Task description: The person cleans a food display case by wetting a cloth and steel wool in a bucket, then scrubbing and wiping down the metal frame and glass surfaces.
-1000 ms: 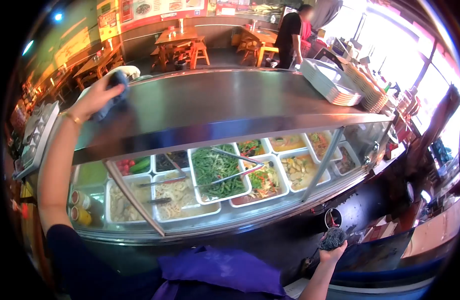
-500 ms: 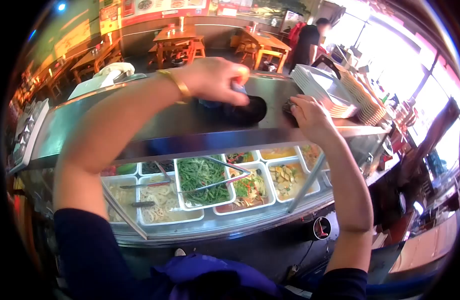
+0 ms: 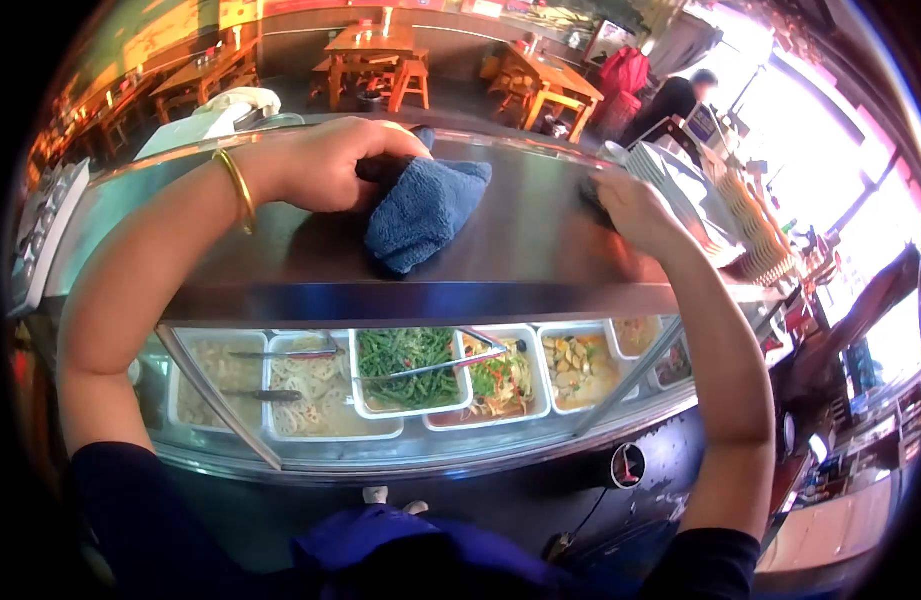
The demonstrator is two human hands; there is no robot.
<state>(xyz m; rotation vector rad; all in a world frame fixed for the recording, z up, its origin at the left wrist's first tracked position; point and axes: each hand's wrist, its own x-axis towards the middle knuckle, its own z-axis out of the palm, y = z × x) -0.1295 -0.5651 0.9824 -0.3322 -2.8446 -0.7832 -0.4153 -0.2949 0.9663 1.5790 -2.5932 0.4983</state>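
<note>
My left hand (image 3: 326, 165), with a gold bangle at the wrist, is closed on a blue cloth (image 3: 426, 213) above the steel counter top (image 3: 526, 230). A dark thing shows between the fingers and behind the cloth, mostly hidden. At the right end of the counter top, my right hand (image 3: 636, 210) curls its fingers over a small dark object (image 3: 593, 192) that I cannot make out. Beside that hand stands a stack of white trays (image 3: 686, 195).
Under the counter, behind glass, sit white tubs of food, with green vegetables (image 3: 406, 365) and sliced lotus root (image 3: 311, 385). Tongs (image 3: 436, 368) lie across them. A metal-topped rack (image 3: 51, 235) is at the left end. Wooden tables (image 3: 371, 42) and a person (image 3: 671, 105) are beyond.
My left hand has moved left, and the blue cloth now shows fully below it. The black round thing seen near that hand earlier is mostly out of sight. The distant person leans lower.
</note>
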